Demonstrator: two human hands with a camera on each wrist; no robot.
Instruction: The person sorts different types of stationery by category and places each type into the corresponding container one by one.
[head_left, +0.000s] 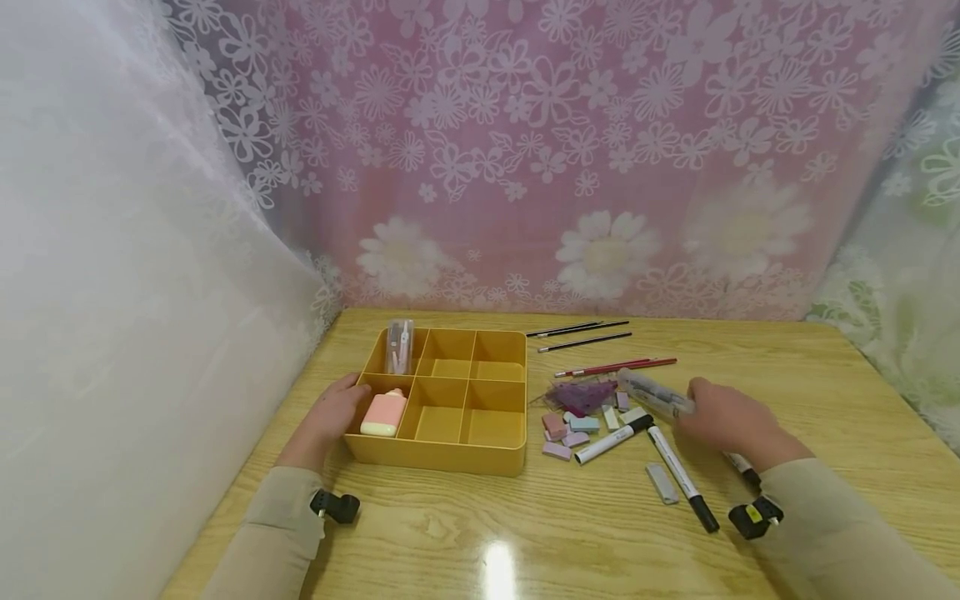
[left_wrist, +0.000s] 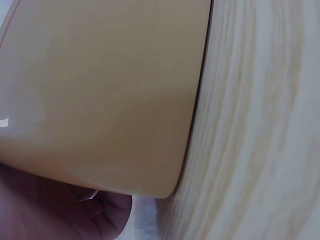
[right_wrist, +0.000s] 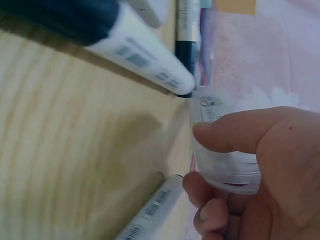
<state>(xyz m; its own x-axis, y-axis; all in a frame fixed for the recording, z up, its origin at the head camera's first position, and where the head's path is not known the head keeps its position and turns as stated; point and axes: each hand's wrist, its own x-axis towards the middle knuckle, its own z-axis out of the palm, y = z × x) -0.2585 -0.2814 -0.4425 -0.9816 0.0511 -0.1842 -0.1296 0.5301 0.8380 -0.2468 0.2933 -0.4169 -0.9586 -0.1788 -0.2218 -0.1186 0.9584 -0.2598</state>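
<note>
My left hand [head_left: 330, 412] grips the left wall of a yellow six-compartment organizer box [head_left: 438, 456], fingertips over its rim. In the left wrist view, curled fingers [left_wrist: 112, 212] show beside the box's smooth side [left_wrist: 110, 100]. A pink and cream bottle-shaped item [head_left: 385, 412] lies in the front left compartment; a clear case with a white compass-like tool [head_left: 400, 346] stands in the back left one. On the right, my right hand [head_left: 731, 421] pinches one end of a clear plastic case [head_left: 654, 392] with dark contents, thumb [right_wrist: 225, 132] across it, low over the table.
Between box and right hand lie a purple mesh pouch [head_left: 581, 396], several small erasers [head_left: 585, 424] and white markers with black caps [head_left: 675, 462]. A grey eraser [head_left: 662, 483] is nearer me. Red pencils [head_left: 615, 367] and black pencils [head_left: 585, 342] lie farther back, before a floral curtain [head_left: 525, 167].
</note>
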